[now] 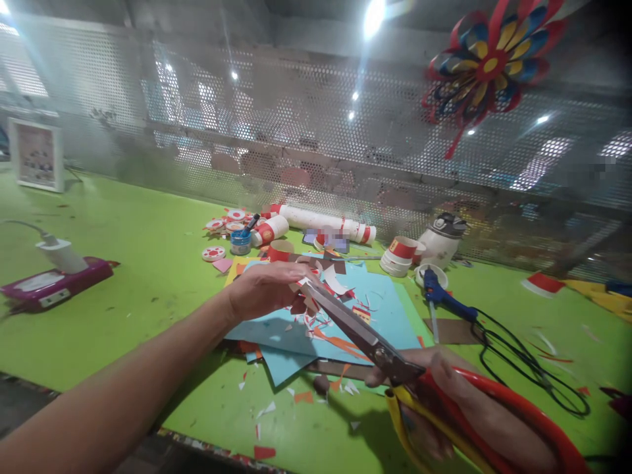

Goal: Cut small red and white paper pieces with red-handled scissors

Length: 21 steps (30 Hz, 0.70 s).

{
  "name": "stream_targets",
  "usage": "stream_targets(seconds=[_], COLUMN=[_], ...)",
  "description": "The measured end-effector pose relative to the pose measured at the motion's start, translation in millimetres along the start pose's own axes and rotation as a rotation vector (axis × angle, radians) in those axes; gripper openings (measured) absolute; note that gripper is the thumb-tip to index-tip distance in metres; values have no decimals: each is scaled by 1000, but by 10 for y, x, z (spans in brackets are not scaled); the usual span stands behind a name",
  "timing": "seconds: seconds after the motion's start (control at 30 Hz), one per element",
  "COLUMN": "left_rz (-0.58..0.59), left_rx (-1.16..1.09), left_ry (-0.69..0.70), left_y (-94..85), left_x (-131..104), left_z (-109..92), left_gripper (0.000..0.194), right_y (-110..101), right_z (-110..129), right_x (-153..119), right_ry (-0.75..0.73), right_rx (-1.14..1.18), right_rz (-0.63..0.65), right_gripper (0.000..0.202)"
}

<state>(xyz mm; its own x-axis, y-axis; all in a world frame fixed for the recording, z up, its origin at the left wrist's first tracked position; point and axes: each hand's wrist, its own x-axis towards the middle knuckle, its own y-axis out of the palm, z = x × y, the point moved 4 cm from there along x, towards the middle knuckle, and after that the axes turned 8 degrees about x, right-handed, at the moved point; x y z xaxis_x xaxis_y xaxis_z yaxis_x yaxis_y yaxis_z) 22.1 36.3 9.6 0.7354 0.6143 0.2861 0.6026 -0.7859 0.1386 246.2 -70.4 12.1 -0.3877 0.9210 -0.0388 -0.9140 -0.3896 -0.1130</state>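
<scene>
In my right hand [444,395] is a large pair of scissors [355,326] with red and yellow handles. Their blades point up and to the left and look nearly closed. My left hand [269,286] is just beyond the blade tips, its fingers pinched on a small white and red paper piece [302,284], partly hidden by fingers and blades. Beneath both hands lie light blue paper sheets [395,316], strewn with red, white and orange paper scraps [338,342].
A blue glue gun [444,294] with a coiled black cord lies to the right. Behind the sheets are a white roll [320,224], a blue jar [240,242], paper cups [399,255] and a lidded container [441,240]. A purple power strip [59,283] sits left on the green table [148,276].
</scene>
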Motion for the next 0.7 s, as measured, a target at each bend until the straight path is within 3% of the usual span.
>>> stream_targets(seconds=[0.13,0.3,0.7], left_rz=[-2,-6,-22], left_rx=[-5,10,15], left_ry=[3,14,-3], left_y=[-3,-7,-33], left_x=[1,5,8], left_z=[1,2,25], left_gripper=[28,28,29], right_y=[22,19,-38], right_z=[-108,-145,-232], right_x=[-4,-22,-1], right_ry=[173,163,74], right_rx=[202,156,-60], right_rz=[17,-33,3], right_gripper=[42,46,46])
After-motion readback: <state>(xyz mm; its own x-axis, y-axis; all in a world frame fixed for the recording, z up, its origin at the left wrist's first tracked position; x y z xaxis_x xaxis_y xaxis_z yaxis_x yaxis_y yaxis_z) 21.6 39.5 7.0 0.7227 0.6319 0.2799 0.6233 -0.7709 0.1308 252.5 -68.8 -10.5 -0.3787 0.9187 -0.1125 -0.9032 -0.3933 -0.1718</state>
